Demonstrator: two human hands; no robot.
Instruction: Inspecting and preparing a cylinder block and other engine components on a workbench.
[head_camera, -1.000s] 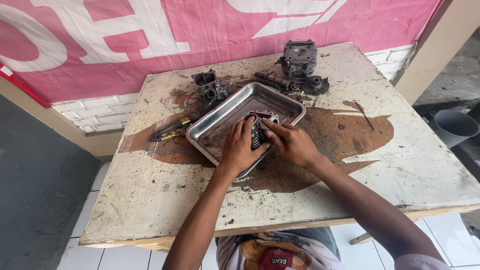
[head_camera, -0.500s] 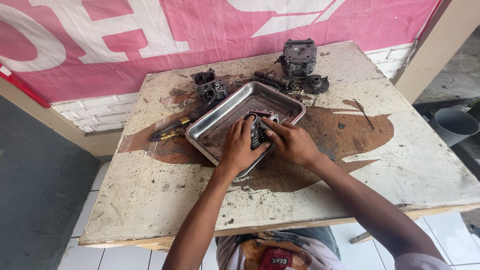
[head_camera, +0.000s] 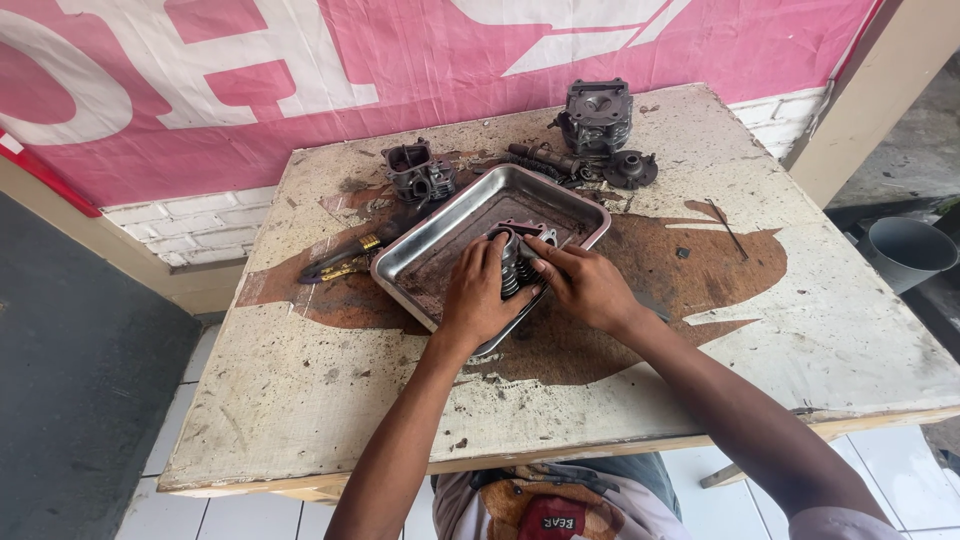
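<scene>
Engine part (head_camera: 517, 262) (seemingly finned) sits in tray (head_camera: 440, 250), both hands' grip grasping it.

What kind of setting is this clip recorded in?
Probably a small engine repair workshop. Both hands, left hand and right hand, grip a finned engine part in a metal tray. A cylinder block and other greasy parts lie on the oil-stained table.

Even, soft daylight; sharp focus, faint shadows, slight wide-angle edge distortion.
</scene>
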